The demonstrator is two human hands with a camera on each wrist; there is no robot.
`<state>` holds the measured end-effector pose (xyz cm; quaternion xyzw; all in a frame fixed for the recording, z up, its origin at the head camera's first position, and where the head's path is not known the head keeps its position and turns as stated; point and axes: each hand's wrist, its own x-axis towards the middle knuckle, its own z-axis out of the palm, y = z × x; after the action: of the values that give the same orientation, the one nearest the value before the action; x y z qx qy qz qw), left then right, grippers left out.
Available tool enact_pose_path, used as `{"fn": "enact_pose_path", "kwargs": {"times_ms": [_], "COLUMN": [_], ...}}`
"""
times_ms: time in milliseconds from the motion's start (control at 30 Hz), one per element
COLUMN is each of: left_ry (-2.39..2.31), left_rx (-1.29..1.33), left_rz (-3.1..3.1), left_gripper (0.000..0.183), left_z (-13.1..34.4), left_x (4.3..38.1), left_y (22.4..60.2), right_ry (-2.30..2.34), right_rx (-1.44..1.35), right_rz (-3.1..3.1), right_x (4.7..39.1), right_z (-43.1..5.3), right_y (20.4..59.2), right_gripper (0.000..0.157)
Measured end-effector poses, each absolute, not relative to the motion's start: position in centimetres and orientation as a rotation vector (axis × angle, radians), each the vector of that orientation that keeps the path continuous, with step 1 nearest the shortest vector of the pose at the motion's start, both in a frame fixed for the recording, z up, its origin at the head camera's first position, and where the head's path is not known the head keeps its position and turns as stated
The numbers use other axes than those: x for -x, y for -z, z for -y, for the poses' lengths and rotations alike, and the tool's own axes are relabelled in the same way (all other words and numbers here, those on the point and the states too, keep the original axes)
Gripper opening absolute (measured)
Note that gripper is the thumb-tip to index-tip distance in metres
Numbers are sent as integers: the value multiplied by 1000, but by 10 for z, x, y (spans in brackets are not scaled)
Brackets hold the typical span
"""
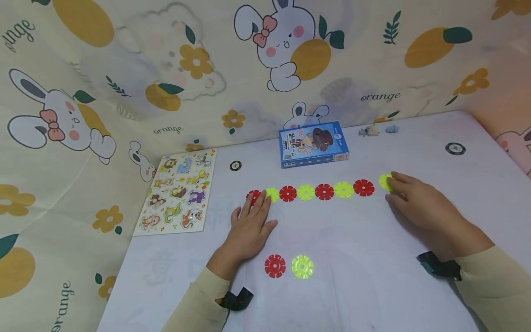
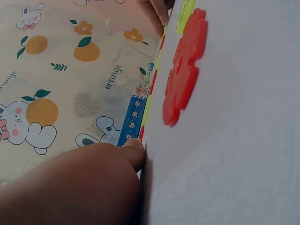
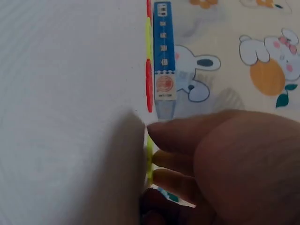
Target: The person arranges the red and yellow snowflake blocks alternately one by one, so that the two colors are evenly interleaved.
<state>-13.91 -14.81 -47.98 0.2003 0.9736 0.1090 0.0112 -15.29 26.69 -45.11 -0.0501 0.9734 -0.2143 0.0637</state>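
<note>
A row of flower-edged plastic discs, alternating red [image 1: 324, 192] and yellow-green [image 1: 343, 190], lies across the table. My left hand [image 1: 250, 228] rests with fairly straight fingers over the row's left end, touching a red disc [image 1: 251, 197] and a yellow-green disc [image 1: 272, 195] and partly covering both. At the right end, a small gap past the last red disc [image 1: 363, 187], lies one yellow-green disc [image 1: 384, 181]. My right hand [image 1: 429, 205] touches it with the fingertips from above; in the right wrist view the thumb [image 3: 164, 133] stands beside it.
Nearer me lie a loose red disc [image 1: 275, 266] and a yellow-green disc [image 1: 302, 267]. Behind the row stand a blue game box [image 1: 314, 145], small figures [image 1: 369, 131] and a black round token [image 1: 455, 148]. Left are another token [image 1: 235, 165] and an animal puzzle board [image 1: 174, 193].
</note>
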Motion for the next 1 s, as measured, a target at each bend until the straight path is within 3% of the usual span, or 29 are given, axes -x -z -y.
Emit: {"fn": "enact_pose_path", "kwargs": {"times_ms": [667, 800, 1000], "left_ry": [-329, -325, -325], "left_rx": [-620, -617, -617], "left_rz": [-3035, -3036, -3037], "left_gripper": [70, 70, 70], "left_z": [148, 148, 148], "left_x": [139, 139, 140], "left_y": [479, 480, 481], "right_ry": [483, 654, 1198], "right_rx": [215, 143, 173], "right_rz": [-2969, -3040, -2972], "right_x": [144, 144, 135], "right_z": [-252, -249, -225], "right_y": [448, 444, 444], "right_gripper": [65, 64, 48]}}
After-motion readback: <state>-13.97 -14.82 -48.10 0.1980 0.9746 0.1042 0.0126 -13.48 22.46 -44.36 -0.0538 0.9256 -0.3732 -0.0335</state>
